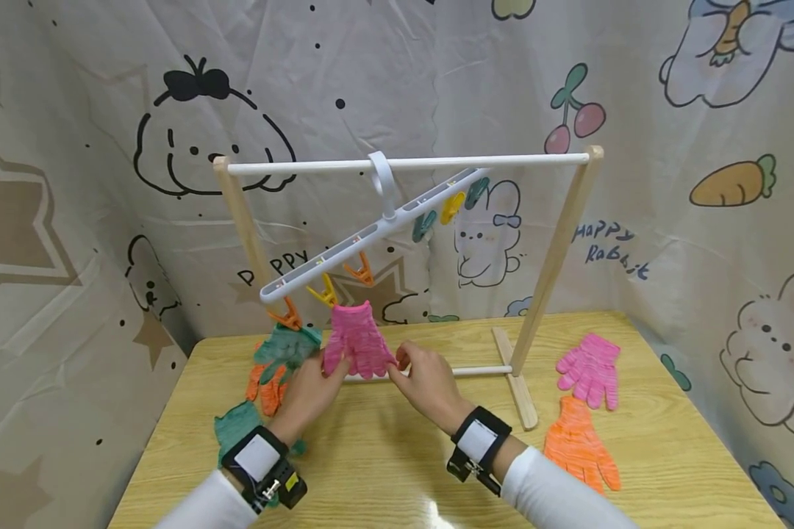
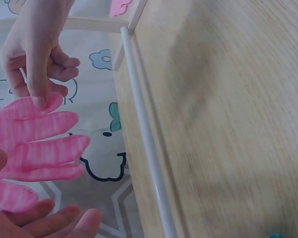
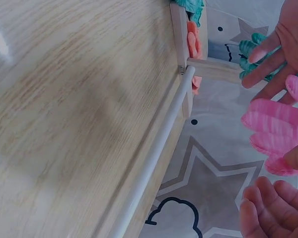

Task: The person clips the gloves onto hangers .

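Observation:
A pink glove [image 1: 357, 342] hangs fingers down from a yellow clip [image 1: 323, 294] on a tilted white clip hanger [image 1: 344, 246]. My left hand [image 1: 314, 382] lies against the glove's left edge with straight fingers [image 2: 49, 220], its thumb touching the knit. My right hand [image 1: 418, 371] pinches the tip of one finger of the pink glove [image 2: 35, 144] at its right side. In the right wrist view the pink glove [image 3: 278, 129] hangs between both hands. A green glove [image 1: 287, 349] hangs from an orange clip [image 1: 286, 317] just to the left.
The hanger hooks over the white bar [image 1: 503, 159] of a wooden rack whose base rod [image 1: 483, 371] runs behind my hands. On the table lie a pink glove [image 1: 589, 371] and an orange glove [image 1: 578, 444] at right, an orange glove [image 1: 267, 389] and a green glove [image 1: 238, 426] at left.

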### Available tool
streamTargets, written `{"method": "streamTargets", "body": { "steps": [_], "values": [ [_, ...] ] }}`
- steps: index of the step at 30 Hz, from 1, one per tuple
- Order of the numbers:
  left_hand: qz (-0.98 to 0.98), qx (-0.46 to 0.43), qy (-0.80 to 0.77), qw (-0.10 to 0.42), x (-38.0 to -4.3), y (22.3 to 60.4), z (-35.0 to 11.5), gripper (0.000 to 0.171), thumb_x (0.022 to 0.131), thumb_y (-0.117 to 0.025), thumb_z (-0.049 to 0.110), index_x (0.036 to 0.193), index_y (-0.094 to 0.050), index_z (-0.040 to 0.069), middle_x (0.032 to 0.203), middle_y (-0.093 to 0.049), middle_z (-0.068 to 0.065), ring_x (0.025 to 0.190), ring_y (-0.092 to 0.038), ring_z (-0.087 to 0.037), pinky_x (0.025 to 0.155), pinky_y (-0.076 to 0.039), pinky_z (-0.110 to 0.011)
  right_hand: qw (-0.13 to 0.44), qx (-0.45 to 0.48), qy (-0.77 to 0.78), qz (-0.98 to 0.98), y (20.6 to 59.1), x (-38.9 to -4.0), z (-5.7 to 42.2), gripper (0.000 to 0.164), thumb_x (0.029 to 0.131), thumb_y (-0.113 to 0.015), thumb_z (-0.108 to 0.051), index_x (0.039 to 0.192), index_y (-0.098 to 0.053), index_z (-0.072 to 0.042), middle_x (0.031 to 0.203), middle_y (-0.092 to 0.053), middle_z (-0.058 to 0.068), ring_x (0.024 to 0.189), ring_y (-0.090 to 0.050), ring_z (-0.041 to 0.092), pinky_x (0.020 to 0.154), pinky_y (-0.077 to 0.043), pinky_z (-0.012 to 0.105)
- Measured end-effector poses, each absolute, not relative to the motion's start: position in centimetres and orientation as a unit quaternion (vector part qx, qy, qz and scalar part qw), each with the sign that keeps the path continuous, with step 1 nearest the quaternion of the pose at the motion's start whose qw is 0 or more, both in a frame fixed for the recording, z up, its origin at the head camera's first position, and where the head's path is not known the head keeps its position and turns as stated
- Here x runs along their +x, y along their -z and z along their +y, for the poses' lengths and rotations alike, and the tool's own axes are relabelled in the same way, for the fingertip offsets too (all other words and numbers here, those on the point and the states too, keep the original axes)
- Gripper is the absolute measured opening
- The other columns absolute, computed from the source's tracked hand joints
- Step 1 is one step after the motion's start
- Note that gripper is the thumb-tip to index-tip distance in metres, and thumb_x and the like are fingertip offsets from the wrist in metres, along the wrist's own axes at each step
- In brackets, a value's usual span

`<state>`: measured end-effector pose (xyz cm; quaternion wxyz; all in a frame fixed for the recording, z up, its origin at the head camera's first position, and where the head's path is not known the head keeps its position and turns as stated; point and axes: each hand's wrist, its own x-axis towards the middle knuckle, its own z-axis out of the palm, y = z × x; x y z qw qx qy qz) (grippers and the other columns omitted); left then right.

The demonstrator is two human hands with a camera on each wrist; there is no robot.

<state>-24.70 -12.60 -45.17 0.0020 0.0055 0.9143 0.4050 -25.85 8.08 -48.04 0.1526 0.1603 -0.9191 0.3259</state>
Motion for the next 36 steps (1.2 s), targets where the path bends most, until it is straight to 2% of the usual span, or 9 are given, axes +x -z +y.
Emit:
{"method": "streamTargets", "body": {
  "steps": [6, 9, 11, 14, 16, 19, 24, 32, 36],
  "values": [
    [0.913, 0.003, -0.407, 0.009, -24.4, 45.6, -12.9, 0.029, 0.101, -0.057, 0.039, 0.095, -0.065, 0.012, 0.073, -0.045, 0.001, 0.061, -0.043, -0.013, 0.053, -0.034, -0.028, 0.146, 0.154, -0.329, -0.920, 48.7, -25.3, 8.3, 0.015, 0.092, -0.073, -0.025, 0.095, -0.069, -0.011, 0.082, -0.074, 0.003, 0.065, -0.063, 0.010, 0.057, -0.047, 0.020],
    [0.914, 0.003, -0.405, 0.017, -24.3, 45.8, -13.0, 0.028, 0.102, -0.057, 0.038, 0.091, -0.062, 0.012, 0.073, -0.043, 0.000, 0.063, -0.045, -0.014, 0.053, -0.035, -0.029, 0.141, 0.150, -0.328, -0.922, 49.3, -24.9, 8.4, 0.018, 0.092, -0.072, -0.025, 0.101, -0.069, -0.010, 0.084, -0.075, 0.004, 0.071, -0.067, 0.015, 0.059, -0.048, 0.021],
    [0.916, 0.001, -0.401, 0.014, -24.1, 46.0, -13.1, 0.028, 0.101, -0.058, 0.037, 0.094, -0.065, 0.011, 0.078, -0.058, -0.002, 0.069, -0.057, -0.015, 0.056, -0.043, -0.030, 0.137, 0.149, -0.326, -0.924, 49.6, -24.6, 8.4, 0.019, 0.092, -0.072, -0.025, 0.104, -0.069, -0.010, 0.086, -0.075, 0.004, 0.074, -0.069, 0.017, 0.059, -0.049, 0.022],
    [0.913, -0.001, -0.407, 0.013, -23.8, 46.3, -13.3, 0.031, 0.100, -0.060, 0.037, 0.106, -0.070, 0.009, 0.101, -0.074, -0.011, 0.091, -0.071, -0.025, 0.071, -0.057, -0.038, 0.129, 0.143, -0.324, -0.926, 50.0, -24.2, 8.5, 0.022, 0.092, -0.072, -0.028, 0.105, -0.070, -0.010, 0.088, -0.075, 0.003, 0.076, -0.068, 0.016, 0.059, -0.048, 0.022],
    [0.912, -0.002, -0.409, 0.009, -23.5, 46.7, -13.4, 0.035, 0.100, -0.061, 0.036, 0.116, -0.070, 0.007, 0.115, -0.075, -0.015, 0.104, -0.072, -0.030, 0.083, -0.059, -0.043, 0.127, 0.140, -0.318, -0.929, 50.1, -24.0, 8.6, 0.024, 0.092, -0.071, -0.030, 0.106, -0.071, -0.010, 0.089, -0.075, 0.002, 0.077, -0.069, 0.016, 0.059, -0.048, 0.022],
    [0.911, -0.005, -0.411, 0.016, -23.0, 47.2, -13.7, 0.039, 0.101, -0.060, 0.033, 0.124, -0.067, 0.003, 0.119, -0.073, -0.016, 0.111, -0.070, -0.033, 0.089, -0.057, -0.047, 0.121, 0.132, -0.310, -0.934, 50.3, -23.6, 8.8, 0.025, 0.092, -0.071, -0.032, 0.105, -0.072, -0.010, 0.091, -0.074, 0.001, 0.078, -0.068, 0.015, 0.060, -0.049, 0.023],
    [0.911, 0.000, -0.412, 0.013, -22.1, 48.2, -14.3, 0.039, 0.101, -0.059, 0.028, 0.127, -0.066, 0.001, 0.119, -0.073, -0.015, 0.111, -0.070, -0.032, 0.089, -0.058, -0.045, 0.113, 0.127, -0.287, -0.943, 50.8, -22.9, 9.3, 0.025, 0.091, -0.072, -0.033, 0.103, -0.072, -0.011, 0.094, -0.074, 0.001, 0.079, -0.068, 0.014, 0.062, -0.051, 0.025],
    [0.919, -0.008, -0.395, 0.002, -21.1, 49.0, -14.6, 0.030, 0.099, -0.063, 0.029, 0.118, -0.072, 0.009, 0.110, -0.076, -0.008, 0.099, -0.072, -0.024, 0.082, -0.058, -0.041, 0.103, 0.121, -0.281, -0.946, 51.6, -22.0, 10.2, 0.024, 0.089, -0.075, -0.033, 0.101, -0.072, -0.012, 0.096, -0.074, 0.002, 0.081, -0.068, 0.014, 0.062, -0.051, 0.026],
    [0.913, -0.015, -0.408, 0.013, -20.5, 49.3, -14.6, 0.026, 0.098, -0.064, 0.027, 0.116, -0.073, 0.009, 0.110, -0.075, -0.007, 0.099, -0.072, -0.023, 0.081, -0.058, -0.038, 0.091, 0.120, -0.284, -0.947, 52.1, -21.4, 10.4, 0.024, 0.086, -0.077, -0.031, 0.100, -0.072, -0.012, 0.097, -0.074, 0.002, 0.081, -0.068, 0.015, 0.063, -0.052, 0.028]
  ]
}}
